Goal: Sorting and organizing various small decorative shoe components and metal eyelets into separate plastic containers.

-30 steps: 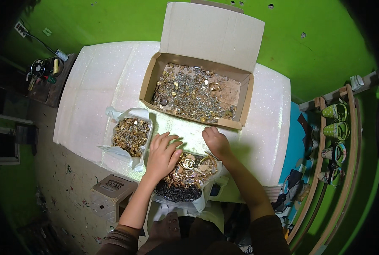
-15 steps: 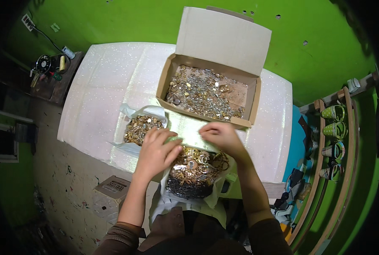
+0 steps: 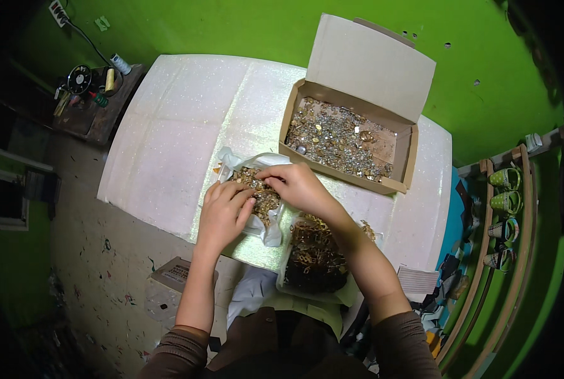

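Note:
A white plastic bag (image 3: 273,236) lies spread on the table, full of small gold and silver metal pieces (image 3: 266,203). At its left side rests my left hand (image 3: 224,213), fingers spread and slightly bent over the pieces. My right hand (image 3: 296,185) reaches in from the right, its fingers bent together at the pieces' far side; anything between its fingertips is too small to make out. Beneath my right forearm, near the table's front edge, sits a clear plastic-lined container (image 3: 283,278) of gold chains and dark links, partly hidden by the arm.
Behind, an open cardboard box (image 3: 339,175) holds many loose metal pieces, its lid standing up. The table (image 3: 162,145) has a glittery white cover. A small wooden stand (image 3: 98,126) with thread spools is at far left. A rack with small green shoes (image 3: 506,202) lines the right wall.
Both hands have gone to the bag of small pieces; the right one has crossed leftward from beyond the chain container. The whole view has shifted, with the table things appearing further right.

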Demonstrator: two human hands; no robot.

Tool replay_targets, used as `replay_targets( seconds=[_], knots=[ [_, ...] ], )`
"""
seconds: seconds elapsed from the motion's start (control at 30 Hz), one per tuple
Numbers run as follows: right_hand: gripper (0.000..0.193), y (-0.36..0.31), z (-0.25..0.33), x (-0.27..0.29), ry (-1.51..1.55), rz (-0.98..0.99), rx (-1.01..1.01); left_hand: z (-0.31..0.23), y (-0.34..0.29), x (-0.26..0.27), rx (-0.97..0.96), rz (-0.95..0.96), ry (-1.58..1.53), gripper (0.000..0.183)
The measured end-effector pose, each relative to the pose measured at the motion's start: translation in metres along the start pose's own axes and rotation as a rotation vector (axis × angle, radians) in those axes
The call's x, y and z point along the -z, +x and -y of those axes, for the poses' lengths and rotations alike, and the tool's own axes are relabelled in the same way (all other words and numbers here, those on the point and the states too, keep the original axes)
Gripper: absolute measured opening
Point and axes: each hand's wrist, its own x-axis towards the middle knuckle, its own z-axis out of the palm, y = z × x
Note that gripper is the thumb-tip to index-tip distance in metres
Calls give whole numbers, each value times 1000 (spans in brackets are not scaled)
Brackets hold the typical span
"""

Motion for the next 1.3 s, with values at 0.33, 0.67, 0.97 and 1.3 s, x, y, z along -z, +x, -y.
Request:
replay_targets(
  seconds=[0.33, 0.67, 0.97, 1.3],
  knots=[
    [33, -116, 0, 19, -752, -430, 47, -64, -34, -9, -414, 324, -111, 32],
    [44, -276, -49, -13, -986, -331, -207, -59, -83, -42, -603, 668, -40, 76],
    [44, -275, -72, -34, -701, -292, -232, -62, -106, -79, -448, 522, 142, 85],
    [50, -264, -79, -17, -497, -241, -228, -62, -102, -97, -361, 297, 309, 85]
  ],
)
